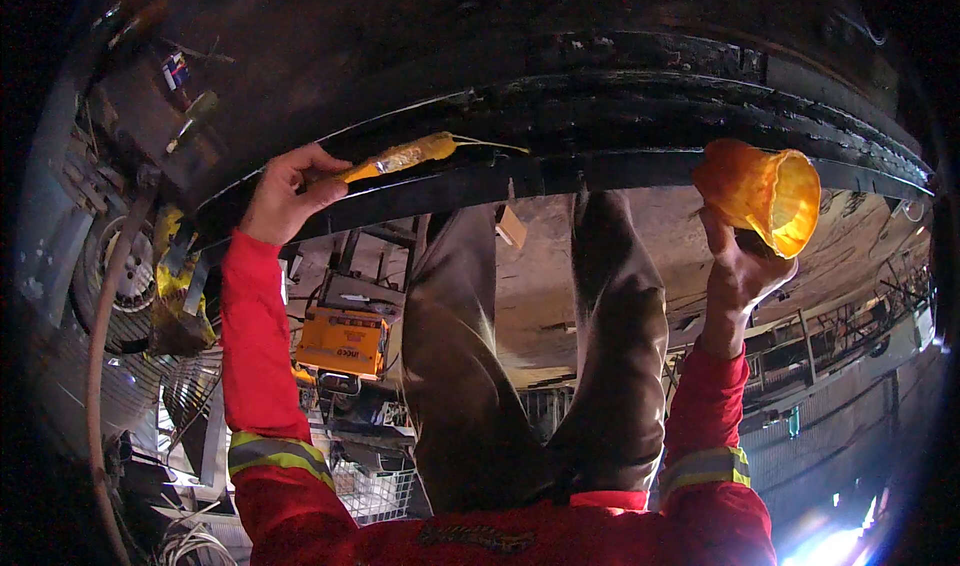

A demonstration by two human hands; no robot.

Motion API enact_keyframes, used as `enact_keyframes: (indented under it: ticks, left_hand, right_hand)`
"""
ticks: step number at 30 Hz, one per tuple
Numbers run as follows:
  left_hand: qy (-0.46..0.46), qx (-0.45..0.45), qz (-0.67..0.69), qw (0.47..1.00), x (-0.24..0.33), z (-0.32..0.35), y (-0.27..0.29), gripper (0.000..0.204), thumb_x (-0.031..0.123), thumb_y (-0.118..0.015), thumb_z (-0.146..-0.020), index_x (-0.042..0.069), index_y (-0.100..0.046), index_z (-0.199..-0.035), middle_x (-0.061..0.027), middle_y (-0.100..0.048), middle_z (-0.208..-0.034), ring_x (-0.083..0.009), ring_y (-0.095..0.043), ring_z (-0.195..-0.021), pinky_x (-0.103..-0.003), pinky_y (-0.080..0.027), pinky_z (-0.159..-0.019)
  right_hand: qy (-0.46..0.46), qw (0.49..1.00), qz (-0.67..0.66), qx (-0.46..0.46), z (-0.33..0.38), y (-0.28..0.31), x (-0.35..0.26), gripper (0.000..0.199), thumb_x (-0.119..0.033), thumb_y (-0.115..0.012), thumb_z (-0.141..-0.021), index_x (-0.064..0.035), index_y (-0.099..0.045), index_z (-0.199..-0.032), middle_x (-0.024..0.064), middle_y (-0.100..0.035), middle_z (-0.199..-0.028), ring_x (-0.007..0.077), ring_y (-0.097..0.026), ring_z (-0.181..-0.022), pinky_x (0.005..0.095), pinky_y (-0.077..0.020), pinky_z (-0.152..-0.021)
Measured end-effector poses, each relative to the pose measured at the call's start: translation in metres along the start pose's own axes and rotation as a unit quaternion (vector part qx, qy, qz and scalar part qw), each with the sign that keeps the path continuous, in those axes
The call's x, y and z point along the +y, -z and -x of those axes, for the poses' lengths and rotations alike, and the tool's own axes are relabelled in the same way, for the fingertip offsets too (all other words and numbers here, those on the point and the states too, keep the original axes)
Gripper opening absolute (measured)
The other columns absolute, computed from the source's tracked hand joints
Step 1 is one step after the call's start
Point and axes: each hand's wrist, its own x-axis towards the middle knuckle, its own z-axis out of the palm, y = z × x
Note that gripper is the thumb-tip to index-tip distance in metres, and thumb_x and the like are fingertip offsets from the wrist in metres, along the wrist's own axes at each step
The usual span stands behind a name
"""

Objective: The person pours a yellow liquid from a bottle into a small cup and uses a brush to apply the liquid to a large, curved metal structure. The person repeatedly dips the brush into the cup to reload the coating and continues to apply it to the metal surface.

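Observation:
My left hand [290, 191] is closed around the handle of a paintbrush [400, 156]. The brush is smeared yellow and points right; a thin yellow strand trails from its tip toward the dark metal beam [590, 169]. On the right, my right hand [742, 266] grips a yellow-orange plastic cup [755, 191] from below. The cup is coated inside with yellow and tilted, its wide mouth facing right. Both hands are up at the beam, well apart from each other.
Above my legs [460, 336] the dark beam curves across the view. An orange box-shaped machine [343, 343] and a wire basket [375, 491] are at left. A wheel [125, 266] and a brown hose [100, 356] lie further left. Bright light glares at lower right.

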Motion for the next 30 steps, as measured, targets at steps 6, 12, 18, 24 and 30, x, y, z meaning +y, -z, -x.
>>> enact_keyframes:
  ticks: [6,12,18,24,30]
  left_hand:
    - [-0.015,0.028,-0.136,0.990,0.002,-0.002,-0.030,0.022,0.014,-0.074,-0.080,0.001,-0.066,-0.096,-0.0034,-0.065,-0.087,-0.0113,-0.059,-0.079,-0.026,-0.045,-0.071]
    - [-0.076,0.038,-0.196,0.977,0.017,0.028,-0.013,0.017,0.009,-0.071,-0.080,0.004,-0.067,-0.097,-0.0092,-0.069,-0.084,-0.0177,-0.066,-0.075,-0.030,-0.049,-0.067]
    - [-0.106,0.092,-0.324,0.936,0.020,0.008,-0.061,0.013,0.016,-0.069,-0.081,0.011,-0.066,-0.093,-0.0108,-0.067,-0.079,-0.0306,-0.066,-0.071,-0.038,-0.050,-0.061]
    - [-0.117,0.081,-0.393,0.908,0.029,-0.013,-0.072,0.015,0.020,-0.068,-0.082,0.013,-0.063,-0.095,-0.0098,-0.065,-0.076,-0.0321,-0.064,-0.068,-0.042,-0.048,-0.059]
    - [-0.118,0.061,-0.385,0.913,0.039,-0.022,-0.080,0.015,0.023,-0.066,-0.084,0.012,-0.062,-0.094,-0.0107,-0.066,-0.078,-0.0340,-0.064,-0.071,-0.043,-0.047,-0.059]
  right_hand:
    - [-0.013,0.999,0.010,-0.036,0.010,-0.012,0.002,0.055,-0.013,-0.086,-0.062,0.0022,-0.062,-0.108,0.0072,-0.069,-0.098,0.0166,-0.066,-0.086,0.0310,-0.0509,-0.083]
    - [-0.003,0.998,0.039,-0.044,0.014,-0.014,-0.001,0.059,-0.014,-0.087,-0.062,0.0027,-0.060,-0.111,0.0084,-0.067,-0.102,0.0172,-0.064,-0.090,0.0318,-0.0494,-0.086]
    - [-0.044,0.998,0.010,-0.050,0.017,-0.017,-0.003,0.059,-0.012,-0.087,-0.061,0.0032,-0.059,-0.111,0.0082,-0.066,-0.103,0.0174,-0.064,-0.090,0.0318,-0.0488,-0.087]
    - [-0.043,0.998,0.011,-0.051,0.015,-0.016,-0.006,0.059,-0.012,-0.086,-0.061,0.0034,-0.059,-0.110,0.0077,-0.066,-0.101,0.0173,-0.064,-0.090,0.0318,-0.0492,-0.086]
    - [-0.054,0.997,0.019,-0.043,0.013,-0.011,-0.001,0.059,-0.015,-0.087,-0.060,0.0037,-0.060,-0.109,0.0069,-0.066,-0.100,0.0169,-0.064,-0.088,0.0307,-0.0495,-0.084]
